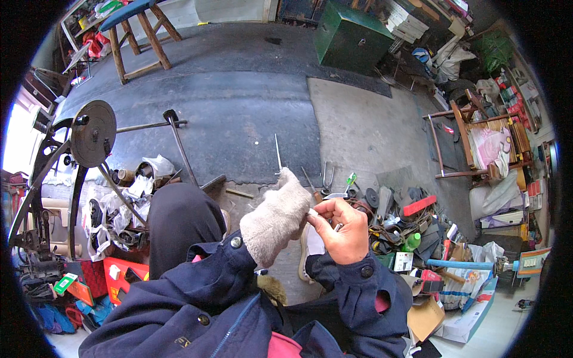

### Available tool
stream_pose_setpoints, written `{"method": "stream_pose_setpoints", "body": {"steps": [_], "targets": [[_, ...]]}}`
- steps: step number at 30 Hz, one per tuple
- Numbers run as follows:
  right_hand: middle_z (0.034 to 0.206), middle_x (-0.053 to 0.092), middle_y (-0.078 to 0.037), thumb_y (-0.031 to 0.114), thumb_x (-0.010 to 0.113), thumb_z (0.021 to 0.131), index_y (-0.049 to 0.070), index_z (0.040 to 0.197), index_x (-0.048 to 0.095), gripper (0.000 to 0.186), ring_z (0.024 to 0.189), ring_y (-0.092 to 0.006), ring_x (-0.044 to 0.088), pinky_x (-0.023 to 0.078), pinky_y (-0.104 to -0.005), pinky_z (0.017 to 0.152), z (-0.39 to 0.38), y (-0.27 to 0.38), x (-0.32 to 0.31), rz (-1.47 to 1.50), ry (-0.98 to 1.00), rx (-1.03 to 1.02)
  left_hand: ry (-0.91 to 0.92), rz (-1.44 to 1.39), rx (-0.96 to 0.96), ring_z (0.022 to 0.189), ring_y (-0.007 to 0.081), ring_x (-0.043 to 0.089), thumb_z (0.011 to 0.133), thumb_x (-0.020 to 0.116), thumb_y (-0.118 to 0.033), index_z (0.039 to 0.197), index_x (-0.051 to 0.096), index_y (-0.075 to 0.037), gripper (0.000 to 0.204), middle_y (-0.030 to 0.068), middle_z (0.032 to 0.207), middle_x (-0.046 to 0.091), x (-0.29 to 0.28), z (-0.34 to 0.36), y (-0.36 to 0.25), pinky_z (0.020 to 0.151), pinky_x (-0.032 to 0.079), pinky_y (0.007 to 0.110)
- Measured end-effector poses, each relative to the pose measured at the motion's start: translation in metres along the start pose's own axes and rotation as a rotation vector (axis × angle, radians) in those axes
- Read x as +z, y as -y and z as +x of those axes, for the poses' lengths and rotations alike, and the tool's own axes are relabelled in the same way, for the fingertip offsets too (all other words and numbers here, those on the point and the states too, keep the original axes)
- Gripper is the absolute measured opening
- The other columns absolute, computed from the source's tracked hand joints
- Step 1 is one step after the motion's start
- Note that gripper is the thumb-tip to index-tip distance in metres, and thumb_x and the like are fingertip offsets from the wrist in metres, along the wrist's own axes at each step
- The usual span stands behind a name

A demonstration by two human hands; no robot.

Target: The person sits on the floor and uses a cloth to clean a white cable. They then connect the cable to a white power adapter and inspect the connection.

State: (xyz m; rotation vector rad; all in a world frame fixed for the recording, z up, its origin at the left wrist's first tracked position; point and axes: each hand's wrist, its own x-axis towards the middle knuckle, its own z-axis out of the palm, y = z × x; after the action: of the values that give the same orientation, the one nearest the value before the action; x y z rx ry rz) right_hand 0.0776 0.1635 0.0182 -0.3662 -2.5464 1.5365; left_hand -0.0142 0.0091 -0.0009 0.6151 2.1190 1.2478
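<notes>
Grey fuzzy cloth (277,216) sits over our left hand, right in front of us, so we cannot tell if those fingers are bent or straight. Its long side runs away from our left cuff (240,255), leaning to the right. Our right hand (345,234) is just to the right, close by, with thumb and finger pinched on a small white bit (312,213) by the cloth's edge (we cannot tell what it is).

2 sleeved forearms (197,271) converging, left hand (277,216) covered, right hand (347,235) bare, thumb (323,228) and forefinger (332,206) pinching
</notes>
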Motion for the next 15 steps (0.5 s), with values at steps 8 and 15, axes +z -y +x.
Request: {"method": "stream_pose_setpoints", "body": {"steps": [8,15], "targets": [[0.084,0.074,-0.011,0.007,0.075,0.086,-0.001,0.094,0.068,0.014,0.076,-0.0149,0.071,0.054,-0.029,0.068,-0.002,-0.002,0.007,0.062,0.047,0.033,-0.148,0.878,0.582,0.097,0.0348,0.062,0.072,0.075,-0.016,0.111,0.059,0.001,0.046,0.0225,0.089,0.063,0.016,0.0,0.023,0.078,0.053,0.047],[0.08,0.072,-0.007,0.009,0.075,0.088,-0.001,0.094,0.068,0.014,0.074,-0.0104,0.067,0.052,-0.0265,0.066,0.0,0.004,0.004,0.101,0.044,0.069,0.126,-0.584,0.168,0.064,0.0253,0.065,0.102,0.052,-0.04,0.101,0.059,-0.004,0.037,0.0112,0.078,0.062,0.008,0.007,0.046,0.052,0.053,0.041]]}}
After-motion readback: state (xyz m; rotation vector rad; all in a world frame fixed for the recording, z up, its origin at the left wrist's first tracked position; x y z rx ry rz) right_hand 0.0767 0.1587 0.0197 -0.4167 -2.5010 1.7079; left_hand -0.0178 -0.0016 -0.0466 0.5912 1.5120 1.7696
